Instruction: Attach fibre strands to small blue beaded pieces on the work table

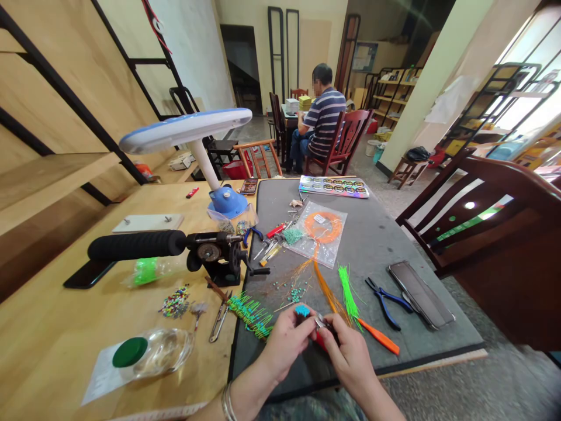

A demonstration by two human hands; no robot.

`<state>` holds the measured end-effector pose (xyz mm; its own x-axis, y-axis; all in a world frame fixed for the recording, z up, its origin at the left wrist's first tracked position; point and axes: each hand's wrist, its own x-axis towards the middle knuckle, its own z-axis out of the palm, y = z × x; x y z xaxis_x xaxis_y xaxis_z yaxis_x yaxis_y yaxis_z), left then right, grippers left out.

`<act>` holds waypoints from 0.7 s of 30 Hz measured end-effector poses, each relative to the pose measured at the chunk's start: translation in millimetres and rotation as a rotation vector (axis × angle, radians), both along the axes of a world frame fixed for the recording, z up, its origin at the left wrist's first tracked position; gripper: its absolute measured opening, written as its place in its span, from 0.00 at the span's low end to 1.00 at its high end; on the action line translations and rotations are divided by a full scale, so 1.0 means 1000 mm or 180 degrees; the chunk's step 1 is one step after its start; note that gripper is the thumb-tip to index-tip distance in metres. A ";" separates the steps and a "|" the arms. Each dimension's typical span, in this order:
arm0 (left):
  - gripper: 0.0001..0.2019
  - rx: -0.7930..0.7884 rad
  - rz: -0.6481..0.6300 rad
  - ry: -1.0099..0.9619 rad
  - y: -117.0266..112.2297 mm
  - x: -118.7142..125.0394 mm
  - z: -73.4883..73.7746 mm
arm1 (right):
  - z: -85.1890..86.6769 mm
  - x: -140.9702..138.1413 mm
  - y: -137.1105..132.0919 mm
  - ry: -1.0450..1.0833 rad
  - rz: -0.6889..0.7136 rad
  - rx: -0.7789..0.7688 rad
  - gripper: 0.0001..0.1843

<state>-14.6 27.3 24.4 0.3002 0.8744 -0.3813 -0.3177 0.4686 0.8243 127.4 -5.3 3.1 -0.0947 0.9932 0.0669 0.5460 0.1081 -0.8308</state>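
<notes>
My left hand is closed, pinching a small bright-blue piece between thumb and fingers. In my right hand is a small metal tool with red on its handle; its exact kind is hidden by my fingers. The tool's metal end meets the left fingertips. Just beyond the hands lie orange fibres, a bundle of green strands and loose turquoise beads. Left of my left hand is a row of green-and-turquoise tied pieces. An orange-handled tool lies right of my right hand.
Blue-handled pliers and a phone rest on the grey mat. To the left stand a black winding device, a blue-based lamp, scissors and a green-capped jar. A person sits beyond.
</notes>
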 end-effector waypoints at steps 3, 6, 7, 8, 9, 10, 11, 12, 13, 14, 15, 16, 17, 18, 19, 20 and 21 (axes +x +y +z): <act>0.13 0.0058 -0.0030 0.0134 0.000 0.000 0.000 | 0.001 -0.001 0.001 -0.0043 0.0066 -0.0072 0.13; 0.12 0.0131 -0.0044 0.0248 -0.001 0.000 -0.001 | 0.000 -0.002 0.002 0.0015 0.0047 -0.0108 0.14; 0.13 0.0156 -0.0044 0.0266 -0.001 0.000 -0.001 | 0.000 -0.002 0.002 0.0052 0.0036 -0.0125 0.15; 0.13 0.0184 -0.0040 0.0276 -0.001 -0.001 -0.002 | -0.001 -0.002 0.002 0.0107 0.0024 -0.0151 0.16; 0.13 0.0214 -0.0041 0.0290 -0.001 -0.001 -0.002 | -0.003 -0.002 0.002 0.0188 0.0008 -0.0183 0.16; 0.13 0.0247 -0.0054 0.0319 0.000 -0.002 -0.003 | -0.004 -0.001 0.003 0.0298 -0.0016 -0.0217 0.17; 0.13 0.0292 -0.0066 0.0375 0.000 -0.003 -0.003 | -0.005 -0.001 0.003 0.0434 -0.0063 -0.0252 0.18; 0.12 0.0353 -0.0083 0.0459 0.001 -0.004 -0.003 | -0.007 0.000 0.003 0.0591 -0.0119 -0.0297 0.19; 0.11 0.0432 -0.0109 0.0560 0.001 -0.005 -0.003 | -0.008 0.001 0.004 0.0759 -0.0180 -0.0351 0.20; 0.10 0.0524 -0.0141 0.0666 0.002 -0.006 -0.004 | -0.009 0.002 0.004 0.0923 -0.0230 -0.0410 0.20; 0.09 0.0622 -0.0173 0.0763 0.003 -0.007 -0.004 | -0.011 0.003 0.004 0.1072 -0.0264 -0.0468 0.21; 0.09 0.0715 -0.0196 0.0843 0.004 -0.008 -0.005 | -0.012 0.004 0.004 0.1197 -0.0281 -0.0521 0.21; 0.08 0.0797 -0.0216 0.0901 0.004 -0.008 -0.005 | -0.013 0.005 0.004 0.1291 -0.0280 -0.0567 0.22; 0.08 0.0865 -0.0234 0.0946 0.004 -0.008 -0.006 | -0.014 0.006 0.004 0.1353 -0.0272 -0.0597 0.21; 0.08 0.0929 -0.0240 0.0987 0.004 -0.008 -0.007 | -0.015 0.007 0.003 0.1388 -0.0264 -0.0615 0.21; 0.07 0.0983 -0.0231 0.1023 0.004 -0.007 -0.008 | -0.015 0.008 0.003 0.1405 -0.0260 -0.0627 0.21; 0.06 0.1019 -0.0224 0.1049 0.004 -0.006 -0.008 | -0.016 0.008 0.003 0.1415 -0.0262 -0.0631 0.21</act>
